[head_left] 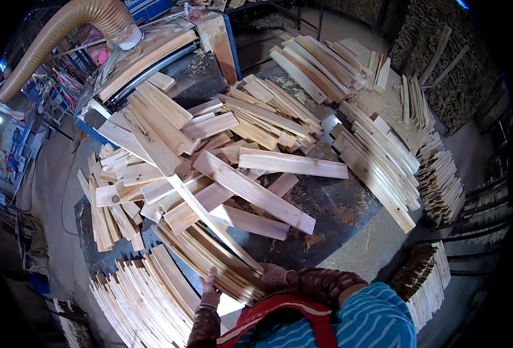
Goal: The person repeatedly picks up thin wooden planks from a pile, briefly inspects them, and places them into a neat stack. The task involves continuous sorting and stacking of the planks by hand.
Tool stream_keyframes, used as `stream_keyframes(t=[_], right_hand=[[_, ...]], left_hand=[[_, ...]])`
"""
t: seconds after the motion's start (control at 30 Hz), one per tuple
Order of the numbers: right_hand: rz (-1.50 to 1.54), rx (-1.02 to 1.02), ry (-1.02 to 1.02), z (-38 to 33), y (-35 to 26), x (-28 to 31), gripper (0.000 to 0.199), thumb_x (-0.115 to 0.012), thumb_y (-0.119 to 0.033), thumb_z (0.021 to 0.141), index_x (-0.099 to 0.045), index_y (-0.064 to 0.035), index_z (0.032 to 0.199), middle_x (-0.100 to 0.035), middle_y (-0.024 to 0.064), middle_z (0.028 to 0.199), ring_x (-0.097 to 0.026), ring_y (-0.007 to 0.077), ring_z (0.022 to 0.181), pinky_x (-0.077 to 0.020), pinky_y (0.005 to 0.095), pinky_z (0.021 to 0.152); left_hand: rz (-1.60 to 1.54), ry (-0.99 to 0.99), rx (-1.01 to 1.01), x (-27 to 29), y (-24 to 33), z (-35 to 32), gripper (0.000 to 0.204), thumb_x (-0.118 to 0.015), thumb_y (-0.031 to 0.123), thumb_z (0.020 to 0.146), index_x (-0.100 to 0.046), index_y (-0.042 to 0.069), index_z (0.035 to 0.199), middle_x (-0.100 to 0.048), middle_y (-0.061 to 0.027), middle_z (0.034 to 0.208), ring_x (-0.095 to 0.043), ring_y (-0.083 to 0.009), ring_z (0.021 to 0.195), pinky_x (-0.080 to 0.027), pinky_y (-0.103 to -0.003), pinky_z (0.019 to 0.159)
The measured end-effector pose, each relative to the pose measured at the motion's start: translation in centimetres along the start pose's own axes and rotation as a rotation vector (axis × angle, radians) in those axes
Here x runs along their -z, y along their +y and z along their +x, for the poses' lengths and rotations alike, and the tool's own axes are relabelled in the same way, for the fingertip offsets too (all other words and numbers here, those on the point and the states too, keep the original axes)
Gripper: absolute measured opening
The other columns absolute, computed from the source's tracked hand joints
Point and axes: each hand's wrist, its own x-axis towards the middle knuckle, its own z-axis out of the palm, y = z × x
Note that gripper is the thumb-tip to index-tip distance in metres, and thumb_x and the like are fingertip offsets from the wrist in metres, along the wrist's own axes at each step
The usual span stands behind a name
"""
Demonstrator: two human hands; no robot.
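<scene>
Close to my body, a bundle of thin wooden boards point(201, 255) stands on edge, its near end between my hands. My left hand point(211, 292) is closed against the left side of this bundle, its fingers along the outer board. At the bundle's right side, my right hand point(275, 275) is closed around the near end of a long pale board point(213, 220). That board reaches away from me, tilted, toward the loose pile. Part of each hand's grip is hidden by the wood. Patterned brown sleeves cover both forearms.
A jumbled pile of boards point(227, 185) covers much of the dark table point(332, 203). Rows of boards point(378, 165) lie at the right, and a neat stack point(146, 296) at the lower left. Beyond stands a machine point(152, 64) with a ribbed hose point(53, 40).
</scene>
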Motion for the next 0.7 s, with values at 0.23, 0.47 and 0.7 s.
stream_keyframes(t=[0.23, 0.47, 0.7], right_hand=[[-0.26, -0.294, 0.012, -3.7, -1.0, 2.0, 0.052, -0.071, -0.032, 0.091, -0.056, -0.0178, 0.138, -0.071, 0.0142, 0.113, -0.069, 0.028, 0.103, -0.0539, 0.0365, 0.091], [-0.169, -0.006, 0.034, -5.3, 1.2, 4.5, 0.062, -0.073, -0.018, 0.079, -0.054, -0.0138, 0.138, -0.07, 0.0119, 0.11, -0.067, 0.0284, 0.106, -0.0532, 0.0406, 0.095], [-0.83, 0.22, 0.291, -6.4, -8.9, 5.3, 0.055, -0.058, -0.012, 0.082, -0.051, -0.0102, 0.137, -0.058, 0.0172, 0.128, -0.06, 0.0355, 0.115, -0.0521, 0.0442, 0.096]], left_hand=[[-0.187, -0.223, 0.141, -4.3, -3.3, -2.0, 0.082, -0.073, 0.044, 0.091, -0.024, 0.027, 0.153, -0.046, -0.007, 0.146, -0.051, -0.0319, 0.128, -0.05, -0.058, 0.098], [1.045, -0.122, -0.066, -2.5, -1.5, 1.1, 0.068, -0.067, 0.051, 0.093, -0.049, 0.01, 0.144, -0.071, -0.0055, 0.103, -0.067, -0.0216, 0.094, -0.053, -0.038, 0.084], [0.357, -0.274, -0.609, -7.6, -0.1, -3.6, 0.132, -0.089, 0.029, 0.077, 0.011, 0.01, 0.16, -0.018, -0.0171, 0.163, -0.031, -0.0249, 0.144, -0.034, -0.043, 0.116]])
